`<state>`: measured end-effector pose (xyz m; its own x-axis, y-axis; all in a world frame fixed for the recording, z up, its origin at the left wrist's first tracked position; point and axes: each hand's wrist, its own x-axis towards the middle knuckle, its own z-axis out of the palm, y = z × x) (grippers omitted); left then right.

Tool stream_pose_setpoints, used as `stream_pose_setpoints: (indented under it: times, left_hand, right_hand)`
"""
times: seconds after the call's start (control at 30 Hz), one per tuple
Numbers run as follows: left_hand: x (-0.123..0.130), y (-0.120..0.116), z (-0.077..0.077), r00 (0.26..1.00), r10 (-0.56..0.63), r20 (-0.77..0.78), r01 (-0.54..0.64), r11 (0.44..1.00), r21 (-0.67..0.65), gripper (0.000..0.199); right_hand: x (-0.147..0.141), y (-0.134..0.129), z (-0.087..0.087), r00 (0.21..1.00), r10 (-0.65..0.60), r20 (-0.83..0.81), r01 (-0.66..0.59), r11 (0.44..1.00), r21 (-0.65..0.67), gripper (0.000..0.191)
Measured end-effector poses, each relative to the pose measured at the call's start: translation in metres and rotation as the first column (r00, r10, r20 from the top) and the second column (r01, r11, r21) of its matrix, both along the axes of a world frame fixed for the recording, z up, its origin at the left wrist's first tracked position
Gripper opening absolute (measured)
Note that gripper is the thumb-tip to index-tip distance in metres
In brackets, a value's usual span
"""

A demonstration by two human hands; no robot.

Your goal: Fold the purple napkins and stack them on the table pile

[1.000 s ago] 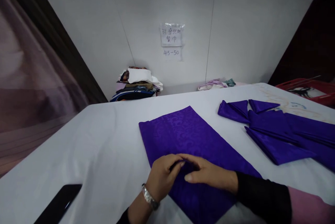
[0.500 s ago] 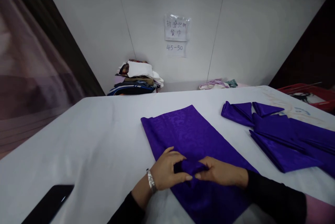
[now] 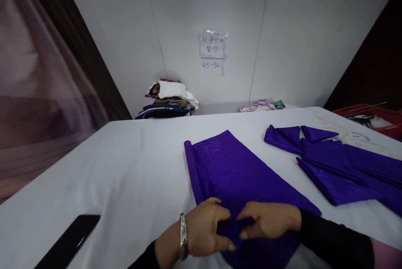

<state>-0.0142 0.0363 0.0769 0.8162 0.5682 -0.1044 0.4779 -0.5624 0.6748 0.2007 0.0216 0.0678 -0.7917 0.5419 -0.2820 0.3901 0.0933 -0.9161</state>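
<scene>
A shiny purple napkin (image 3: 232,164) lies slanted on the table in front of me, its far left edge turned over into a narrow roll. My left hand (image 3: 205,227), with a silver bracelet at the wrist, curls over the near part of that roll, thumb and fingers bent around the cloth. Facing it from the right, my right hand (image 3: 266,221) grips the napkin between bent fingers and thumb. Cloth shows in the small gap between the two hands. What lies under my palms is hidden.
More purple napkins (image 3: 342,164) lie folded and overlapping at the right. A black phone (image 3: 69,241) rests at the near left of the white-covered table (image 3: 141,168). Stacked clothes (image 3: 169,99) sit behind the far edge, and a red basket (image 3: 389,128) stands at the far right.
Both hands have come down a little lower in view, with their grip on the napkin spread wider. The napkin's left edge has rolled inward to the right, into a longer tube.
</scene>
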Motion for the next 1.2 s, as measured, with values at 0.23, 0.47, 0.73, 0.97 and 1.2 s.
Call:
stream_pose_setpoints:
  times: [0.23,0.47,0.73,0.97,1.2]
  left_hand:
    - [-0.007,-0.006,-0.006,0.986,-0.054,-0.158,0.066,0.995,0.070,0.018]
    - [-0.021,-0.009,0.007,0.992,-0.030,-0.125,0.055,0.978,0.200,0.014]
    - [-0.052,-0.018,0.020,0.959,0.199,-0.203,-0.102,0.907,0.408,0.011]
    - [-0.101,-0.009,0.019,0.881,0.392,-0.264,-0.217,0.832,0.511,0.021]
    - [-0.123,-0.003,0.006,0.716,0.562,-0.413,-0.372,0.808,0.456,0.025]
  right_hand:
    - [-0.001,-0.008,0.002,1.000,0.020,0.023,-0.021,0.999,0.049,0.015]
    - [-0.002,-0.012,0.011,1.000,0.006,-0.027,-0.004,0.999,0.054,0.013]
    - [0.004,-0.012,0.018,0.995,-0.047,0.089,0.035,0.990,0.139,0.024]
    - [0.015,-0.007,0.016,0.992,-0.100,0.076,0.083,0.976,0.201,0.028]
    - [0.024,0.015,0.021,0.943,-0.305,-0.132,0.310,0.951,0.019,0.024]
